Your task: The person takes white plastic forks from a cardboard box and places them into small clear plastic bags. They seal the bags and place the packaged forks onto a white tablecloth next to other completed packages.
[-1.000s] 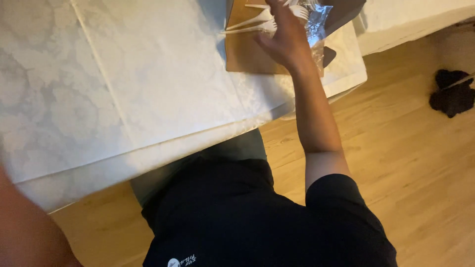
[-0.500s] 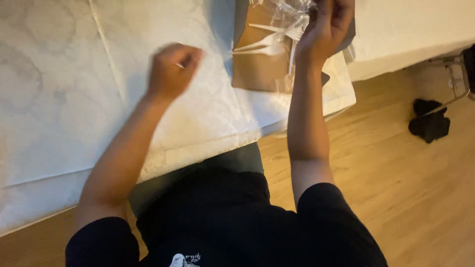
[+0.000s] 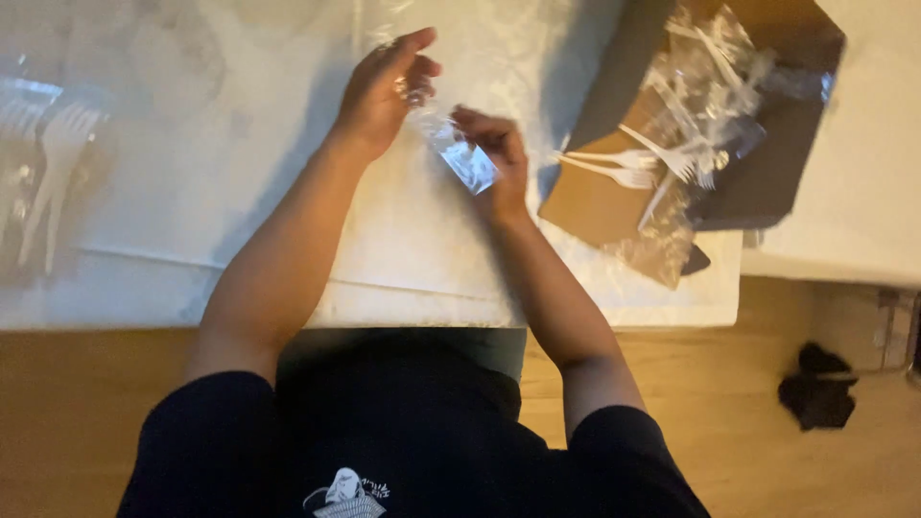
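Both hands met over the middle of the counter, which was covered in a pale patterned cloth, and between them they held a small clear plastic wrapper. The left hand sat at the wrapper's upper end with its fingers curled loosely about the film, the forefinger half raised; the right hand pinched the lower end, thumb and fingers closed on the crinkled plastic. Held so, at opposite ends and lifted a little clear of the cloth, the wrapper was stretched between two grips, which looked like the hold one takes to pull such film apart or draw something out of it; what lay inside was too blurred to tell. To the right of the wrapper, near the right hand but not touching it, an open brown cardboard box lay with white plastic forks spilling over its flap and more clear wrappers heaped within, close enough to be reached without leaning. Far to the left of the wrapper, well apart, another cluster of white forks lay near the counter's left end. The cloth between that cluster and the hands was bare, giving room on that side. The counter's near edge ran just below the forearms, against the person's dark shirt, and beyond the box the wooden floor showed with a dark object on it.
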